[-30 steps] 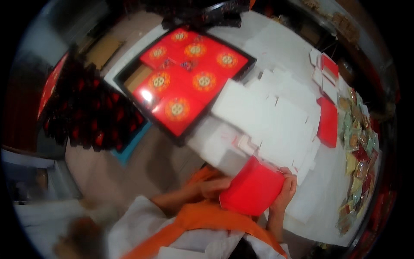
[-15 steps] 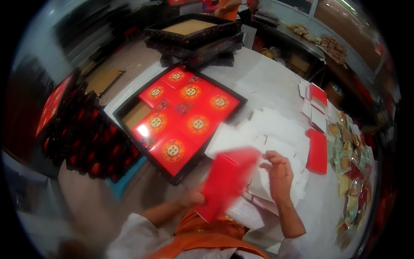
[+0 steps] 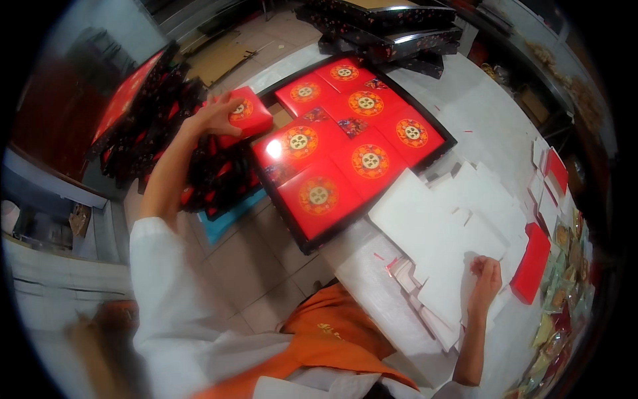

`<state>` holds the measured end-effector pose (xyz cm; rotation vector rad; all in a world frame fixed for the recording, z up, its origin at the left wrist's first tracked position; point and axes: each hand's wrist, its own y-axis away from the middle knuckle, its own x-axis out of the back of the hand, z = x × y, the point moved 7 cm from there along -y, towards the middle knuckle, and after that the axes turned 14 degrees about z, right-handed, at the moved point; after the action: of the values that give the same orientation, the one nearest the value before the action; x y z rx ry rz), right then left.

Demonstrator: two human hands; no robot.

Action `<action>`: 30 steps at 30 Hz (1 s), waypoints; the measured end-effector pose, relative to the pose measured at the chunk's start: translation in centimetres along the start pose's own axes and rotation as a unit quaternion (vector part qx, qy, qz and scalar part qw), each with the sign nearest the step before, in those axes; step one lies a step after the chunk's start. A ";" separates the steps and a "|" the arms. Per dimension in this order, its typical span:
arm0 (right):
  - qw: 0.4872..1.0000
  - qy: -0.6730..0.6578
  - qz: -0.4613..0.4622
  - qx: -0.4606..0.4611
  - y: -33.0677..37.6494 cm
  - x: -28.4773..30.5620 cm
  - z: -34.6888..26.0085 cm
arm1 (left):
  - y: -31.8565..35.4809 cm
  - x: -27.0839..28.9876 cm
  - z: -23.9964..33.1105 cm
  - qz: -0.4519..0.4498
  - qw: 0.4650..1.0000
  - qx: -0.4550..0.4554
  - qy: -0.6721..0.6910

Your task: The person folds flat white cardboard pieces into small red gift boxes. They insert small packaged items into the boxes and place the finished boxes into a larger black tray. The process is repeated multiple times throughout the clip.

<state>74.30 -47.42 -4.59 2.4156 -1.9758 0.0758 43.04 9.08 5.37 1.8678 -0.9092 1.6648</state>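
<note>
Your left hand (image 3: 211, 117) reaches far out to the left and grips one small red box (image 3: 240, 114) with a gold medallion on its lid, fingers wrapped over its near edge; the box hangs just beside the left corner of the black tray (image 3: 435, 154). In that tray you can count seven red boxes lying flat, with an open slot at the corner next to the held box. Your right hand (image 3: 484, 279) rests on the pile of white flat cartons (image 3: 438, 226) on the table (image 3: 492, 113), fingers curled loosely and pressing the top sheet, clasping nothing. Two red flats (image 3: 533, 261) lie further right, one near your hand, one well beyond.
</note>
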 end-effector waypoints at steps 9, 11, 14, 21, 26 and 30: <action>1.000 -0.015 0.014 -0.023 -0.5 0.5 0.8 | -3.1 -3.4 2.5 0.015 0.999 -0.040 0.031; 1.000 -0.015 0.014 -0.021 -0.5 0.6 0.8 | -2.9 -2.7 3.1 0.003 0.999 -0.028 0.030; 1.000 -0.010 0.009 -0.014 -0.4 0.6 0.8 | -2.9 -3.1 2.6 -0.054 0.997 -0.011 0.056; 0.999 -0.011 0.013 -0.030 -0.3 0.0 0.3 | -4.0 -5.7 1.8 -0.017 0.994 -0.040 0.099; 0.999 -0.012 0.022 -0.022 0.1 0.3 0.3 | -3.8 -6.1 2.3 0.041 0.991 -0.037 0.119; 1.000 0.002 0.019 -0.006 0.1 -0.1 0.1 | -2.7 -8.4 0.0 0.163 0.957 0.035 0.239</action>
<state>74.14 -47.31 -4.74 2.3689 -2.0147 0.0693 44.71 12.31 -2.69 1.2991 -0.9879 2.2402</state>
